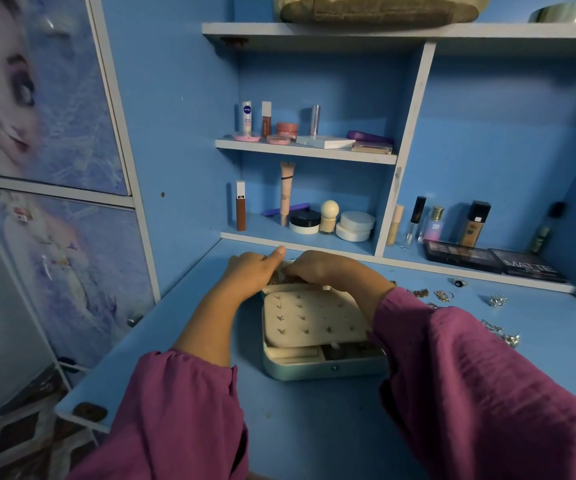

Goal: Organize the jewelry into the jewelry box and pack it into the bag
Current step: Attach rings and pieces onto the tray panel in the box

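pale green hinged jewelry box [317, 370] lies open at frame centre, cream stud pad inside | left hand [252, 271] and right hand [317, 268] at its far edge, grips unclear | loose silver rings [444, 295] right

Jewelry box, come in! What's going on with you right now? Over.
Both hands, left hand and right hand, busy at the far edge of the open jewelry box. Earring studs on its pad. Loose rings wait on the desk. Nothing in the way.

A home bedroom vanity: cosmetics [314, 216] fill blue shelves [305, 152].
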Action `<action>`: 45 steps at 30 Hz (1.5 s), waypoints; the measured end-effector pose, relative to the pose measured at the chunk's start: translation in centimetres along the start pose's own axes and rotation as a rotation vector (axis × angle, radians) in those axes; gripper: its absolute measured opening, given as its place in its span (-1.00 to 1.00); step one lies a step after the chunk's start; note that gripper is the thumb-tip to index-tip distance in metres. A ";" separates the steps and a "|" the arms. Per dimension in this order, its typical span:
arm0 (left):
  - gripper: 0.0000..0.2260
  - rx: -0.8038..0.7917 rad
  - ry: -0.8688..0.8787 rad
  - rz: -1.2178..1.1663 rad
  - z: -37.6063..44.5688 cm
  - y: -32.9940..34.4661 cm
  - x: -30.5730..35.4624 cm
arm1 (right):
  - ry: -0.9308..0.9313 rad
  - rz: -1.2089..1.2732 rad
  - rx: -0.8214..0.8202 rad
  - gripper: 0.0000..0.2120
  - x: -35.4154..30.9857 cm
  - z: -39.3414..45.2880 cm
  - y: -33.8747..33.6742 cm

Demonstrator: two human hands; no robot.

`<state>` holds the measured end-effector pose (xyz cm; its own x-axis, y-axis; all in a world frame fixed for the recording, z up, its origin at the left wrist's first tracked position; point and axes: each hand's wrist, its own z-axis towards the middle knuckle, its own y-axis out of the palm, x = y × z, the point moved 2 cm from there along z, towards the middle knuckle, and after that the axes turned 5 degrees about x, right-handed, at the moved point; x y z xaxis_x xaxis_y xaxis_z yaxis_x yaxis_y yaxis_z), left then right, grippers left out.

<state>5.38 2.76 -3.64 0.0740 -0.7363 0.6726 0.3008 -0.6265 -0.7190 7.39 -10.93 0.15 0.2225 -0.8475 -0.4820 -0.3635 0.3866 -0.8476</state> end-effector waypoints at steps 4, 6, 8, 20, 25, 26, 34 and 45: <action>-0.38 0.086 0.027 0.021 0.4 -0.3 -0.7 | -0.008 0.098 0.004 -0.65 0.4 -0.1 -0.3; -0.37 0.108 0.038 0.077 0.4 -0.1 -1.0 | -0.005 0.090 0.001 -0.65 0.5 -0.1 -0.2; -0.34 0.124 0.041 0.084 0.6 0.0 -1.2 | -0.001 0.096 -0.013 -0.66 0.5 -0.1 -0.2; -0.41 0.043 0.018 0.100 0.3 1.1 -0.4 | -0.007 0.057 -0.050 -0.72 0.3 -0.6 -0.1; -0.33 0.017 0.013 0.326 -0.1 1.3 0.7 | 0.011 0.021 -0.099 -0.62 0.0 -0.8 0.1; -0.31 0.012 -0.002 0.337 -0.1 1.3 0.7 | 0.021 0.042 -0.105 -0.62 0.0 -0.8 0.1; -0.26 -0.007 -0.095 0.331 0.3 1.5 0.4 | 0.089 0.230 -0.129 -0.62 0.7 -0.9 -0.1; -0.42 0.054 -0.109 -0.033 1.0 0.5 -1.3 | 0.082 0.136 -0.060 -0.61 0.4 -1.0 -0.2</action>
<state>6.36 3.66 -4.75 0.1656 -0.6815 0.7128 0.3551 -0.6331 -0.6878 6.67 -11.70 0.36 0.0942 -0.8165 -0.5696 -0.4389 0.4795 -0.7599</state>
